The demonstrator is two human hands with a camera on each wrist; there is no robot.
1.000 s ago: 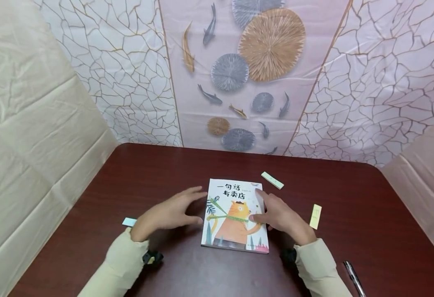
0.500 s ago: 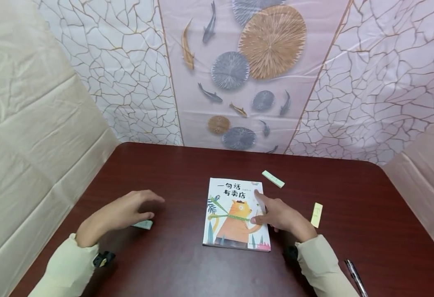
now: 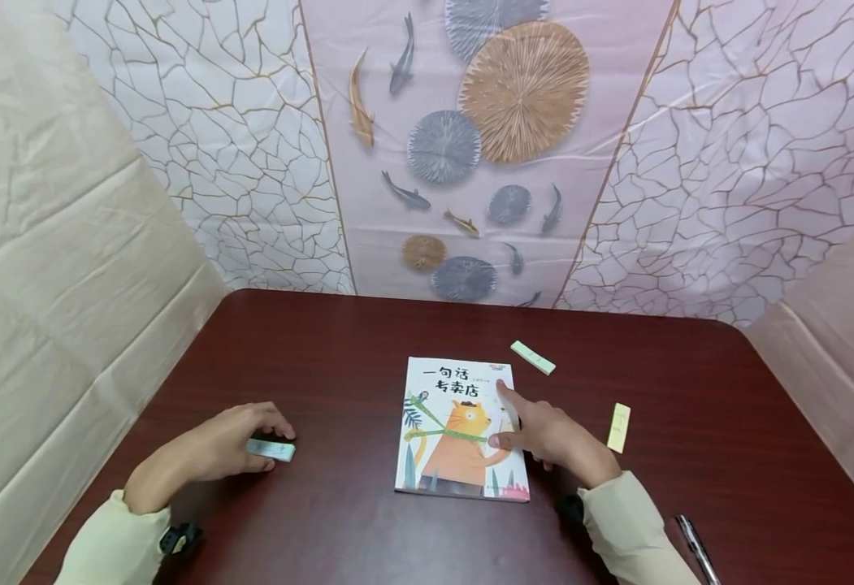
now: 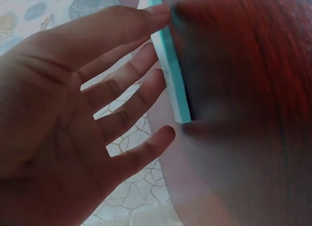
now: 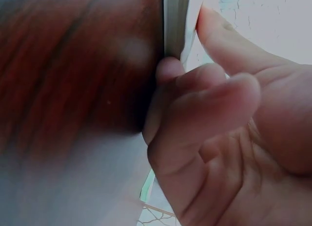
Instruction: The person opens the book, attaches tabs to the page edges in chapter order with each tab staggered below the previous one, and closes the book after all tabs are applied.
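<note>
A picture book (image 3: 444,479) with an orange cat on its cover lies on the dark red table. My right hand (image 3: 554,435) holds its right edge. Thumb and index finger rest on the cover, while in the right wrist view a curled fingertip meets the page edge of the book (image 5: 175,28). At the left, a small light-blue sticky note pad (image 3: 273,449) lies between the thumb and fingers of my left hand (image 3: 225,443). The left wrist view has the thumb over one end of the pad (image 4: 176,89) and fingertips along its far side.
A pale green sticky note pad (image 3: 532,357) lies beyond the book's upper right corner. A yellow one (image 3: 618,428) is right of my right hand. A pen (image 3: 699,549) lies at the front right. Patterned cloth (image 3: 441,203) hangs behind the table.
My left hand has left the book's left side, moved left and come down around the blue pad. The right hand stays at the book's right edge.
</note>
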